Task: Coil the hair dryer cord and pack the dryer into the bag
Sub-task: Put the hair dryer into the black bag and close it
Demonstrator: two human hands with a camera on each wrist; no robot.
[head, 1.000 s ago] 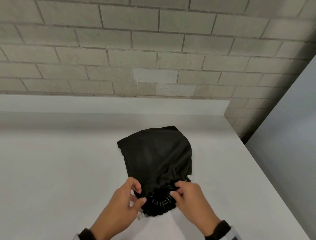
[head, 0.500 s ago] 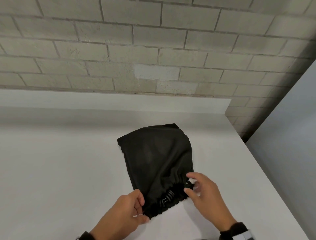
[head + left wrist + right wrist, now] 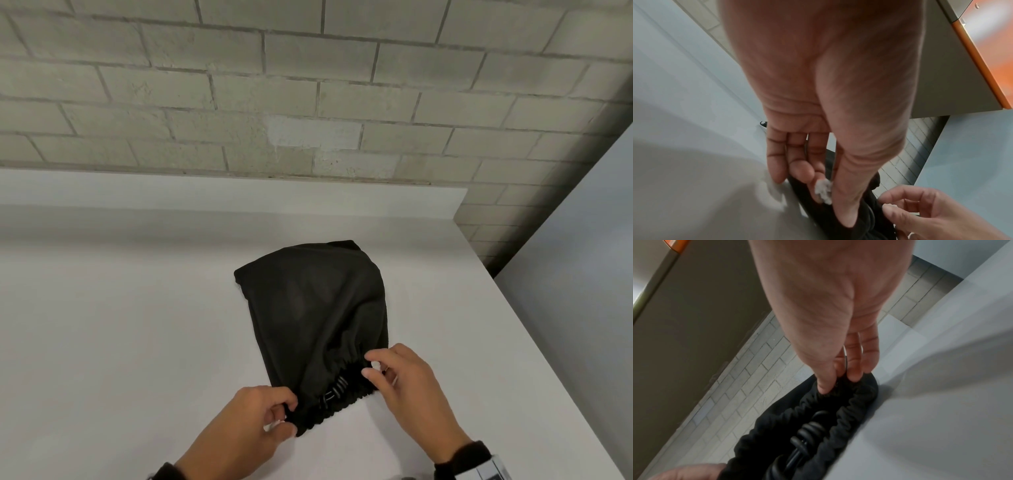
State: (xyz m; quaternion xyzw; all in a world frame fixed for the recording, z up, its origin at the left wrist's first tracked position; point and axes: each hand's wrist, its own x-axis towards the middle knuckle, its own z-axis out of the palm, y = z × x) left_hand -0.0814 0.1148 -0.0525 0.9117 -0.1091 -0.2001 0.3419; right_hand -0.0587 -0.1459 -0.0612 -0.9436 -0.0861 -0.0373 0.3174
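Note:
A black drawstring bag [image 3: 315, 308] lies on the white counter [image 3: 120, 342], bulging, with its gathered mouth toward me. Black coiled cord [image 3: 334, 390] shows through the narrow mouth, and the right wrist view looks onto the cord [image 3: 809, 430] inside the ruffled rim [image 3: 859, 395]. The dryer itself is hidden in the bag. My left hand [image 3: 286, 416] pinches a white frayed drawstring end [image 3: 823, 190] at the left end of the mouth. My right hand [image 3: 371, 367] pinches the drawstring at the right end, its fingers [image 3: 855, 376] against the rim.
A brick wall [image 3: 308, 102] rises behind the counter's raised back ledge [image 3: 205, 195]. The counter's right edge [image 3: 534, 325] drops off beside a grey panel [image 3: 582, 274]. A grey cabinet with orange trim [image 3: 982, 48] hangs overhead.
My hands have moved apart along the bag's mouth, the left one down-left and the right one to the right. The mouth has drawn narrower and less of the coiled cord shows.

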